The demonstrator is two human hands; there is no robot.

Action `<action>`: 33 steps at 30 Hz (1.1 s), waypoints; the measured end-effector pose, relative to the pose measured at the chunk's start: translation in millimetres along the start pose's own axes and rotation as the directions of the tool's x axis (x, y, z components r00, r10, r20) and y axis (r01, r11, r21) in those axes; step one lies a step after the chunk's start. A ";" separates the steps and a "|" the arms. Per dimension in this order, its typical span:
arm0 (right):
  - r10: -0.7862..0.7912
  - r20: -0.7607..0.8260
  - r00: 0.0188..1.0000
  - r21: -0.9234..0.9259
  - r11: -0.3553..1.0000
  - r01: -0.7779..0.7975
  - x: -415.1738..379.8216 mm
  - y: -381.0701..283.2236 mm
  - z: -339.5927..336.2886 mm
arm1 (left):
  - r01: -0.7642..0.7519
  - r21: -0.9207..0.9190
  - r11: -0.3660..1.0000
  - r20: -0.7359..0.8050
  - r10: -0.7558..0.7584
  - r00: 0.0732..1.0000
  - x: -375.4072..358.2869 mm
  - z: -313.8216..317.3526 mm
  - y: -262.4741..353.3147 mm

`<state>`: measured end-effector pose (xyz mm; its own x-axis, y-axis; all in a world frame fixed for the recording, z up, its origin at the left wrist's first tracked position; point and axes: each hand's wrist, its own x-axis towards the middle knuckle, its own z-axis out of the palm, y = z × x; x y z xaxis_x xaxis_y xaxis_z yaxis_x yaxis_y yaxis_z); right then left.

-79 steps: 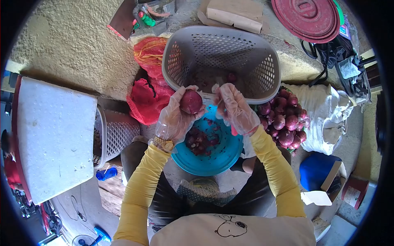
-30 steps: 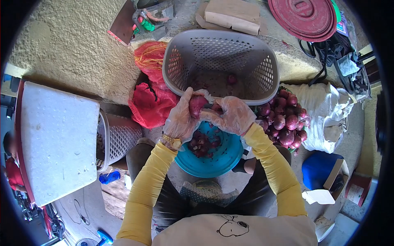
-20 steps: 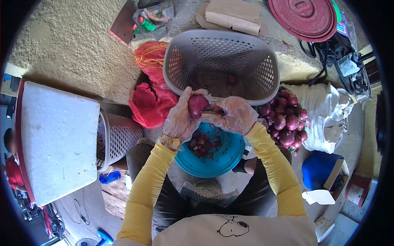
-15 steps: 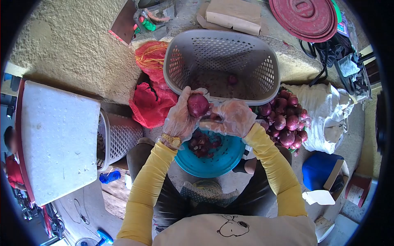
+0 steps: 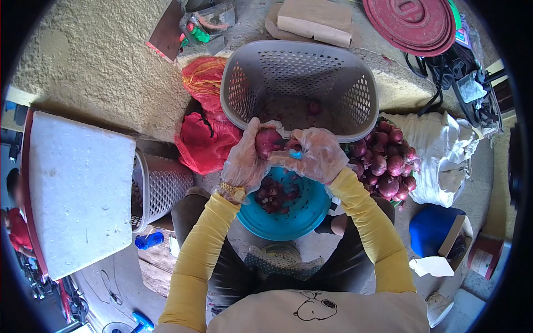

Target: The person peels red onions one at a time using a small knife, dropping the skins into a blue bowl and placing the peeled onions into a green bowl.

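Note:
In a clear plastic glove, my left hand (image 5: 247, 152) is closed around a red onion (image 5: 268, 142), held up between the grey basket and the blue basin. My right hand (image 5: 316, 152), gloved too, has its fingers bent in against the onion's right side. Between these fingers show a dark reddish piece (image 5: 292, 145) and a small bright blue patch (image 5: 296, 155) whose nature I cannot make out. Beneath both hands, the blue basin (image 5: 313, 213) contains onion skins (image 5: 276, 195). One onion (image 5: 314, 107) lies inside the perforated grey basket (image 5: 300, 49) just beyond my hands.
Right of the basket, a pile of red onions (image 5: 391, 164) lies by a white sack (image 5: 438, 150). Red mesh bags (image 5: 205, 139) sit on the left, near a second basket (image 5: 166, 180) and a white-topped table (image 5: 83, 191). A red lid (image 5: 411, 22) rests at upper right.
The onion has turned in my left hand and is more covered by the fingers. My right fingers have shifted, and a reddish piece and a blue patch now show between them.

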<state>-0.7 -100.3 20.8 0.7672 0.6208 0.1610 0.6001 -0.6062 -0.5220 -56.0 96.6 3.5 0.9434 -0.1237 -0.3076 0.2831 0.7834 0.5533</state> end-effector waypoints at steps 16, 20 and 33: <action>-0.137 0.064 0.989 0.054 0.990 0.133 0.4 -2.1 -1.9 | 0.011 -0.023 1.000 -0.058 -0.012 0.998 0.4 4.2 -1.2; -0.231 0.314 0.921 0.053 0.973 0.226 -1.3 -6.9 -3.1 | -0.022 0.001 1.000 -0.155 0.022 0.988 1.5 0.5 7.3; -0.206 0.279 0.938 -0.081 0.968 0.237 -3.4 -1.4 0.4 | 0.004 -0.137 0.991 -0.141 -0.024 0.990 2.8 -4.4 9.1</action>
<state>-4.3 -101.4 20.6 0.5328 0.8459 0.0254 0.7811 -0.4799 -0.3995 -51.5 106.1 4.3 0.9025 -0.0549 -0.4271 0.2607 0.8591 0.4405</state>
